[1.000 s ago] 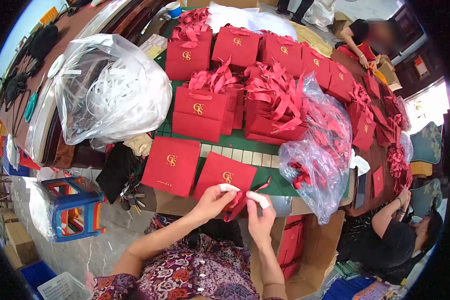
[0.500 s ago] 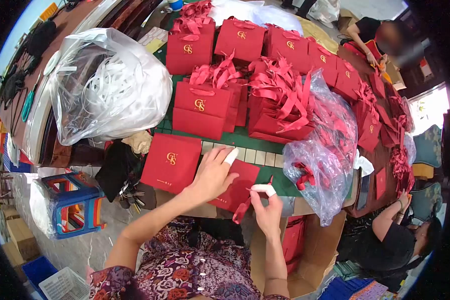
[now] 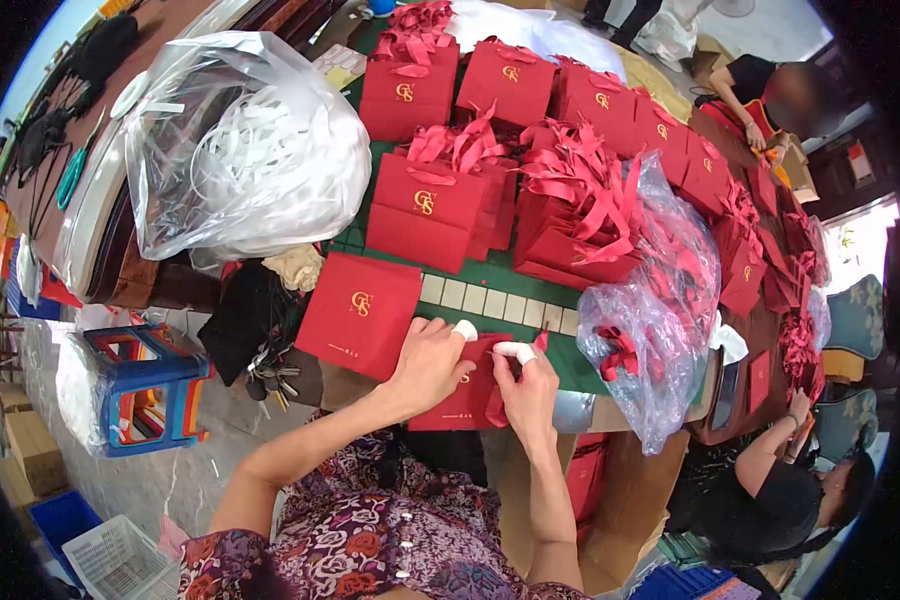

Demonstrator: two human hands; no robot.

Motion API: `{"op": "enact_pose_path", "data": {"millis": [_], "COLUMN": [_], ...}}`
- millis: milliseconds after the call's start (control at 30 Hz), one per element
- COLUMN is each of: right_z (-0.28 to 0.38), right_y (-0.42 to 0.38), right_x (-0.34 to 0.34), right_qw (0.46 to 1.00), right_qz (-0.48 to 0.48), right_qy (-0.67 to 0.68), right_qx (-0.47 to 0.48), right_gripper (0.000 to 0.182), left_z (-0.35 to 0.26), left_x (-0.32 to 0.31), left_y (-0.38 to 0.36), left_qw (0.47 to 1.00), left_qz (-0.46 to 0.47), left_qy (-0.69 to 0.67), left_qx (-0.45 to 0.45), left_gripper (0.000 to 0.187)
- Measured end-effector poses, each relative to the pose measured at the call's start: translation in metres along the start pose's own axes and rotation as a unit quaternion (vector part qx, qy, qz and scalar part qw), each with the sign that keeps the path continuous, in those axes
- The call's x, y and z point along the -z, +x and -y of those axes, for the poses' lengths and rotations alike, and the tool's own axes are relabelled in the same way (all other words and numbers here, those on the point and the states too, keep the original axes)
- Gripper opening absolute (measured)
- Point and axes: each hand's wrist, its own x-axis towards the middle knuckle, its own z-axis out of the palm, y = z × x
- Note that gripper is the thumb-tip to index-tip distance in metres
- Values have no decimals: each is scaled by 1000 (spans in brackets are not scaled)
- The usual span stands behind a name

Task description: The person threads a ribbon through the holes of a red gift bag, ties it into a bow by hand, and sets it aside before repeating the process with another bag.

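A red paper bag with gold lettering lies flat at the table's near edge, partly covered by my hands. My left hand grips its upper part, fingers bent at the top edge and thumb on the front. Thumb and index finger of my right hand pinch a red ribbon at the bag's upper right side. White wrapping covers one fingertip on each hand. To the left lies another flat red bag with a gold logo. Whether the ribbon passes through a hole is hidden.
Standing red bags with ribbon handles fill the table behind. Clear plastic bags hold white cords and red ribbons. A cardboard box stands below right, stacked stools at left. Two people work on the right.
My right hand has moved up and left to the bag's top, bringing the ribbon against it. My left hand's fingers have bent more. The whole view has shifted slightly.
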Motion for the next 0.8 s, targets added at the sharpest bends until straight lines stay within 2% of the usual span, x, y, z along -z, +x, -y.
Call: {"op": "enact_pose_path", "data": {"millis": [33,100,300,433,600,667,800], "right_z": [0,1,2,6,4,6,4], "right_y": [0,0,-2,-2,-10,-14,-17], "right_x": [-1,-3,-5,-9,-15,-11,-1], "right_qw": [1000,1000,999,995,990,998,999], "right_qz": [-4,-5,-2,-12,-39,-37,-12], "right_qy": [8,18,-1,-61,-88,54,-25], "right_qx": [9,18,34,80,103,5,36], "right_gripper": [11,11,12,13,17,20,15], "left_z": [2,5,6,-7,-8,-3,-3], "left_x": [0,1,-1,0,-3,-3,0], "left_y": [0,-3,-9,-12,-12,-13,-11], "left_qw": [1000,996,996,998,994,991,988], "left_qz": [-3,-31,-22,-10,-25,-29,-20], "left_qy": [0,-86,-86,-52,-100,-120,-150], "left_qx": [1,-3,8,30,46,49,42], "left_gripper": [37,34,37,34,29,27,21]}}
